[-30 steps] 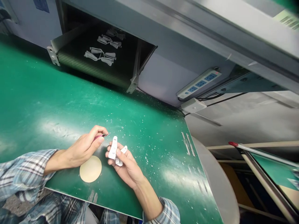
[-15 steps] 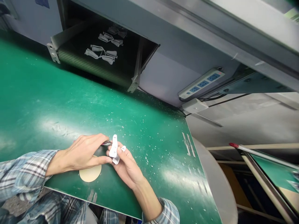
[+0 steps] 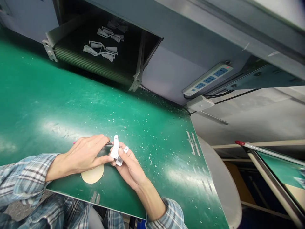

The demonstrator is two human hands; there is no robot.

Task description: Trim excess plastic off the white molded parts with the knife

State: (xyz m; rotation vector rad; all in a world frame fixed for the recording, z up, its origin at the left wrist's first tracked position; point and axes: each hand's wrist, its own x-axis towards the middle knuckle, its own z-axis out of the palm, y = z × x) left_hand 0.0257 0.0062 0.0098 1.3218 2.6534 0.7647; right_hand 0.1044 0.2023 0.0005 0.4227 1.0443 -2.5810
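Observation:
My right hand grips a small white plastic part upright between thumb and fingers, with a second white piece sticking out beside it. My left hand is closed around a thin pink-handled tool whose metal tip touches the white part. Both hands hover low over the green worktable, just above a tan round disc near the front edge.
A dark conveyor belt at the back carries several white plastic parts. A white power strip hangs on the back wall at right. The table's right edge drops to a grey rounded surface. White flecks litter the tabletop.
My left hand has moved right, bringing the tool tip against the white part, and its thumb now rests near my right hand. The right hand has barely shifted.

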